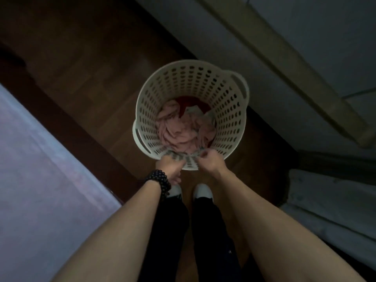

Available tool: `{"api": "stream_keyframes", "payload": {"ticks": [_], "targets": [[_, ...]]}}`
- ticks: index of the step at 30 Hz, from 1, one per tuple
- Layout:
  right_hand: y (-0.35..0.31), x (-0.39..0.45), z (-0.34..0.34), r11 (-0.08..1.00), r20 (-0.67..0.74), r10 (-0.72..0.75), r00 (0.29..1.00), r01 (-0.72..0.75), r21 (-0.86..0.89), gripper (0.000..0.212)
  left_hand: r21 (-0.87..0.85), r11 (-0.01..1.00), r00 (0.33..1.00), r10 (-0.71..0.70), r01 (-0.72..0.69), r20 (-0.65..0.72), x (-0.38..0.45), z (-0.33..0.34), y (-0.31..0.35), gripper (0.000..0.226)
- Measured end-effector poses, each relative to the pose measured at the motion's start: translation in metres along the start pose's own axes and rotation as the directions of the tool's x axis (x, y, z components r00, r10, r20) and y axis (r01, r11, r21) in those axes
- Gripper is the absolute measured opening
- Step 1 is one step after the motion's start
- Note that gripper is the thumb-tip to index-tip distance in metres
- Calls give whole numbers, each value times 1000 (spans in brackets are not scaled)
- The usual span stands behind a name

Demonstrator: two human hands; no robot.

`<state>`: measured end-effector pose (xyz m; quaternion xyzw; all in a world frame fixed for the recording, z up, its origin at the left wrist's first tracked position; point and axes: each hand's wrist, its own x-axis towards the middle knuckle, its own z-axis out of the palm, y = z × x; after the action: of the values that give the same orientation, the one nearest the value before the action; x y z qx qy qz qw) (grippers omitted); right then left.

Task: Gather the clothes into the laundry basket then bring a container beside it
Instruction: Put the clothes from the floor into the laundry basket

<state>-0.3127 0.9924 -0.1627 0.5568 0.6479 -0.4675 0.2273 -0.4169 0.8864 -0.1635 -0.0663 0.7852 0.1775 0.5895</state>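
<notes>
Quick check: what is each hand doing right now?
Left hand: closed on the near rim of the laundry basket.
Right hand: closed on the same rim.

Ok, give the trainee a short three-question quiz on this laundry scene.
1. True or false: the laundry basket is empty.
2. Which wrist wears the beaded bracelet? A) left B) right
3. What part of the basket do the left hand and right hand touch?

Key: 1. False, pink clothes and a red garment lie inside. 2. A. 3. The near rim.
</notes>
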Motion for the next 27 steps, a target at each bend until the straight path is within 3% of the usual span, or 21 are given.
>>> {"api": "stream_keyframes", "payload": {"ticks": [2, 4, 8, 11, 13, 18, 23, 27], "targets": [[20, 9, 24, 984, 48, 175, 983, -177, 37, 50, -195, 962, 981, -179, 191, 77, 14, 20, -18, 53], [41, 24, 41, 922, 77, 339, 937, -348, 172, 61, -411, 868, 961, -256, 277, 107, 38, 38, -31, 63], [70, 62, 56, 739, 56, 500, 864, -459, 493, 62, -771, 612, 977, -206, 178, 62, 84, 68, -35, 54], [77, 83, 58, 504, 125, 476, 871, -386, 773, 49, -859, 503, 979, -202, 92, -13, 105, 74, -31, 42], [76, 89, 54, 425, 177, 451, 875, -384, 820, 48, -888, 454, 972, -233, 76, -35, 114, 72, -33, 45], [28, 77, 29, 410, 171, 366, 915, -323, 853, 49, -904, 428, 982, -166, -15, -95, 88, 41, -16, 45], [-60, 50, -21, 570, 136, 294, 946, -288, 769, 46, -922, 378, 978, -145, -87, -152, 31, -21, 39, 53], [-159, 11, -58, 632, 140, 178, 974, -222, 742, 50, -954, 269, 977, -123, -134, -172, -28, -89, 79, 58]]}}
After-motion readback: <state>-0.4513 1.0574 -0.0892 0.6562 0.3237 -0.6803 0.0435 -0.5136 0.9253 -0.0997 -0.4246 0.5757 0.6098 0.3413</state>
